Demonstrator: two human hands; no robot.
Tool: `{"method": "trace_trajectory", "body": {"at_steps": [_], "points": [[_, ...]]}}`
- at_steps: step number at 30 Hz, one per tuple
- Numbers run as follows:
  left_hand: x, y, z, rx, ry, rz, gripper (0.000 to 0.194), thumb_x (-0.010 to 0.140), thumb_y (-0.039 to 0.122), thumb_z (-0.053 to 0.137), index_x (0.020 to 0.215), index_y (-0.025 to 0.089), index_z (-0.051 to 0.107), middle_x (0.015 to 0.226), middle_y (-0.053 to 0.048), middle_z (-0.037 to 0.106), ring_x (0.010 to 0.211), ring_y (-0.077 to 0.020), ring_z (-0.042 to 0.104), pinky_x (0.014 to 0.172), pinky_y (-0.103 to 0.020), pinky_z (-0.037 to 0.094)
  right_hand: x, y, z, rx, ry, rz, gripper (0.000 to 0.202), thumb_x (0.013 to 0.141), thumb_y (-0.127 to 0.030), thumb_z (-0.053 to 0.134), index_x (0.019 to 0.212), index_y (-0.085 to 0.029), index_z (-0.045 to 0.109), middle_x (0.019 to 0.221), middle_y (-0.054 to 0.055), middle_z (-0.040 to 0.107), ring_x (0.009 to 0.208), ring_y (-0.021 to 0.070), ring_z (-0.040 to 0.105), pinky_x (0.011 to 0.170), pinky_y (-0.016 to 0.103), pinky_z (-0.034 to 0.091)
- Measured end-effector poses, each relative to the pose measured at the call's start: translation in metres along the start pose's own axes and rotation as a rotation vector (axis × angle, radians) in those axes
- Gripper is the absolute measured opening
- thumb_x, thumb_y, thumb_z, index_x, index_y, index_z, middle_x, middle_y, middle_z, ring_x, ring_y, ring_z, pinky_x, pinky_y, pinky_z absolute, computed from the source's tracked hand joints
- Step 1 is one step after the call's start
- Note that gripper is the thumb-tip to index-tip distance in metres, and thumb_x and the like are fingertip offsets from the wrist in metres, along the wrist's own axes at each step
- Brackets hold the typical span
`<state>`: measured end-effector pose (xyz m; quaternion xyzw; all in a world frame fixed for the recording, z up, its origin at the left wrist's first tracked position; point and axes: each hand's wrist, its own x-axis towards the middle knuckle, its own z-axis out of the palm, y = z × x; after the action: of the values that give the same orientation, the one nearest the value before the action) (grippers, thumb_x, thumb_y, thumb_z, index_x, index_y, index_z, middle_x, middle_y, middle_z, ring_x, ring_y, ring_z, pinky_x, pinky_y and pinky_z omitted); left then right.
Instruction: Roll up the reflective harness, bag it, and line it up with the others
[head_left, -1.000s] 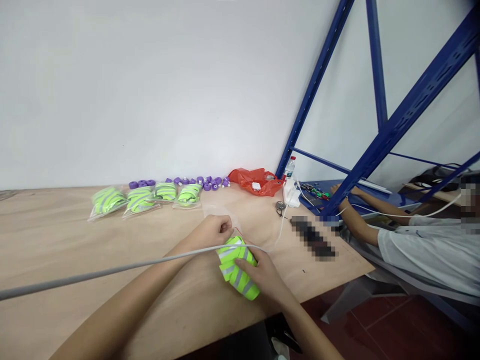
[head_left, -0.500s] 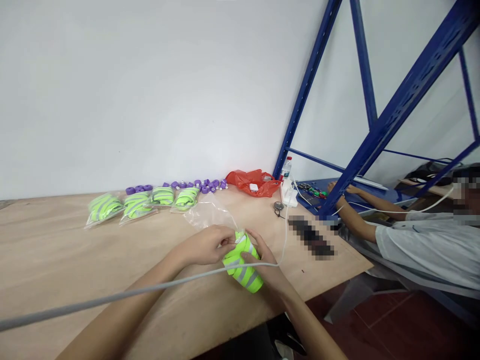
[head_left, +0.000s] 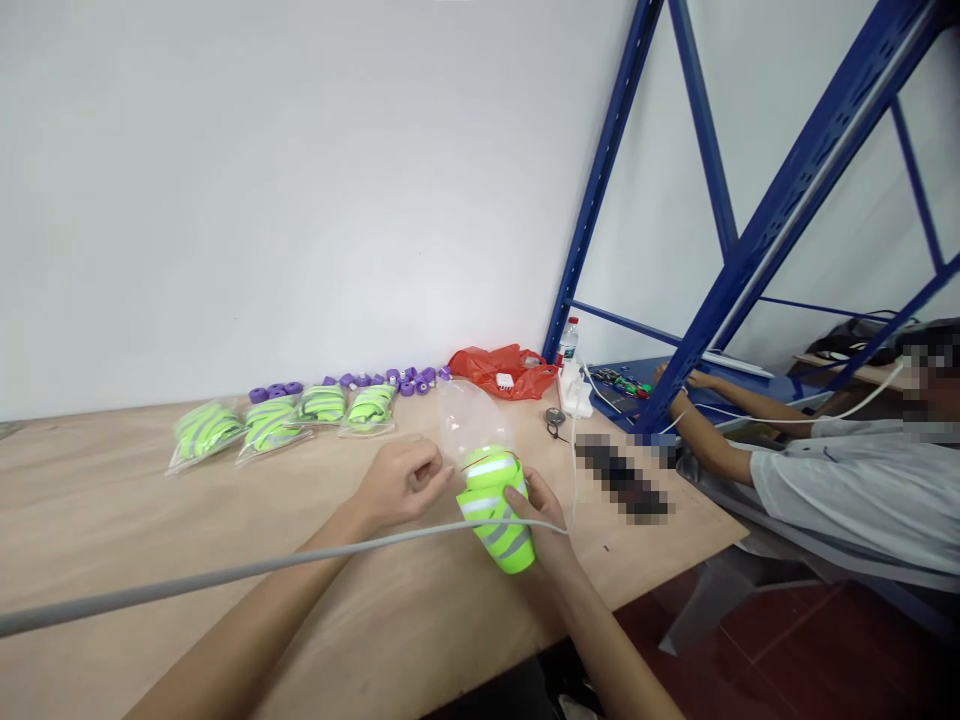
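The right hand [head_left: 551,515] has its grip closed on the neon bundle [head_left: 504,530], thumb across the upper face and fingers along the right side. The bundle is at or just over the tabletop [head_left: 405,620], inward from the near edge and left of the right corner. Its far end meets the clear bag [head_left: 469,412] at a red line; whether that end is inside or merely under the film cannot be told for certain.

The left hand [head_left: 405,485] is curled, thumb and fingertips close together beside the bag's left side; whether its grip pinches any film cannot be told.

The bundle looks light and soft, a folded strap with pale bands that would likely give when squeezed and spread if held loosely. Nothing about it seems fragile. The best hold looks to be around its middle, thumb over the loose layers, which keeps the folds together and the far end narrow. The bag seems thin, limp and slippery, apt to crease or cling; its rim by the red line offers the firmest hold.

The grey cable [head_left: 360,545] crosses in front of the bundle and could snag. Four filled packs [head_left: 325,404] sit toward the tabletop's far edge, beside purple pieces [head_left: 407,386].
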<state>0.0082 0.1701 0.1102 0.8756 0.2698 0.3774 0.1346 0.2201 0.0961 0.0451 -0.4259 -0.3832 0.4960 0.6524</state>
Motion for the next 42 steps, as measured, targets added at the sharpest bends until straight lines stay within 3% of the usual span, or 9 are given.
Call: {"method": "trace_trajectory", "body": {"at_steps": [5, 11, 15, 21, 27, 31, 35, 38, 42], "points": [[0.001, 0.003, 0.011, -0.115, -0.032, -0.064, 0.016, 0.089, 0.035, 0.062, 0.088, 0.020, 0.061, 0.086, -0.003, 0.068, 0.080, -0.0175, 0.061, 0.074, -0.029, 0.045, 0.002, 0.003, -0.003, 0.032, 0.029, -0.005, 0.045, 0.070, -0.047, 0.084, 0.102, -0.022, 0.064, 0.093, 0.002, 0.074, 0.075, 0.0199, 0.069, 0.065, 0.030, 0.055], [0.002, 0.006, 0.026, -0.104, -0.014, -0.268, 0.026, 0.093, 0.036, 0.055, 0.074, 0.019, 0.059, 0.069, -0.001, 0.064, 0.063, -0.0150, 0.056, 0.061, -0.027, 0.041, -0.002, 0.006, -0.005, -0.168, 0.013, -0.140, 0.049, 0.073, -0.044, 0.084, 0.112, -0.022, 0.064, 0.108, 0.007, 0.075, 0.089, 0.0237, 0.070, 0.069, 0.030, 0.057], [-0.003, -0.002, 0.029, 0.020, 0.017, -0.183, 0.024, 0.095, 0.031, 0.051, 0.078, 0.019, 0.061, 0.072, -0.001, 0.066, 0.063, -0.0146, 0.057, 0.061, -0.026, 0.041, -0.003, 0.002, -0.006, -0.246, -0.010, -0.219, 0.046, 0.076, -0.042, 0.082, 0.113, -0.022, 0.065, 0.118, 0.009, 0.073, 0.095, 0.0246, 0.070, 0.075, 0.032, 0.057], [-0.009, -0.015, 0.033, 0.167, 0.082, -0.008, 0.020, 0.095, 0.020, 0.047, 0.080, 0.019, 0.061, 0.072, -0.002, 0.066, 0.061, -0.0137, 0.058, 0.058, -0.024, 0.040, -0.002, -0.001, -0.007, -0.210, -0.006, -0.218, 0.036, 0.076, -0.040, 0.082, 0.104, -0.022, 0.068, 0.096, 0.004, 0.075, 0.085, 0.0222, 0.068, 0.071, 0.029, 0.055], [-0.016, -0.019, 0.038, 0.270, 0.165, 0.188, 0.028, 0.098, 0.018, 0.045, 0.073, 0.019, 0.058, 0.066, -0.002, 0.062, 0.059, -0.0134, 0.054, 0.056, -0.025, 0.036, -0.002, 0.001, 0.004, 0.017, 0.144, -0.085, 0.041, 0.067, -0.048, 0.087, 0.092, -0.022, 0.067, 0.085, 0.001, 0.073, 0.069, 0.0177, 0.064, 0.058, 0.026, 0.051], [-0.016, -0.019, 0.038, 0.356, 0.199, 0.302, 0.033, 0.100, 0.017, 0.045, 0.068, 0.019, 0.054, 0.062, -0.001, 0.057, 0.058, -0.0132, 0.052, 0.055, -0.026, 0.035, -0.003, 0.003, 0.011, 0.112, 0.181, 0.004, 0.045, 0.065, -0.049, 0.088, 0.095, -0.022, 0.067, 0.085, 0.001, 0.073, 0.068, 0.0178, 0.064, 0.057, 0.026, 0.051], [-0.014, -0.015, 0.036, 0.355, 0.181, 0.263, 0.026, 0.098, 0.021, 0.047, 0.073, 0.020, 0.054, 0.069, -0.001, 0.059, 0.060, -0.0134, 0.054, 0.053, -0.025, 0.036, -0.001, 0.005, 0.009, 0.062, 0.161, -0.036, 0.045, 0.065, -0.050, 0.088, 0.094, -0.021, 0.068, 0.087, 0.001, 0.073, 0.071, 0.0175, 0.064, 0.060, 0.026, 0.051], [-0.011, -0.010, 0.032, 0.284, 0.187, 0.175, 0.009, 0.095, 0.025, 0.052, 0.090, 0.019, 0.057, 0.080, -0.003, 0.063, 0.068, -0.0150, 0.059, 0.056, -0.025, 0.042, 0.001, 0.007, 0.005, -0.027, 0.107, -0.092, 0.042, 0.069, -0.049, 0.086, 0.095, -0.021, 0.069, 0.090, 0.002, 0.073, 0.075, 0.0178, 0.064, 0.062, 0.026, 0.051], [-0.007, -0.004, 0.027, 0.206, 0.195, 0.182, 0.010, 0.097, 0.020, 0.051, 0.101, 0.018, 0.060, 0.089, -0.006, 0.067, 0.078, -0.0163, 0.064, 0.067, -0.026, 0.049, 0.001, 0.007, 0.001, -0.130, 0.047, -0.141, 0.038, 0.074, -0.047, 0.082, 0.098, -0.021, 0.068, 0.092, 0.003, 0.073, 0.078, 0.0192, 0.065, 0.065, 0.027, 0.051]]}}
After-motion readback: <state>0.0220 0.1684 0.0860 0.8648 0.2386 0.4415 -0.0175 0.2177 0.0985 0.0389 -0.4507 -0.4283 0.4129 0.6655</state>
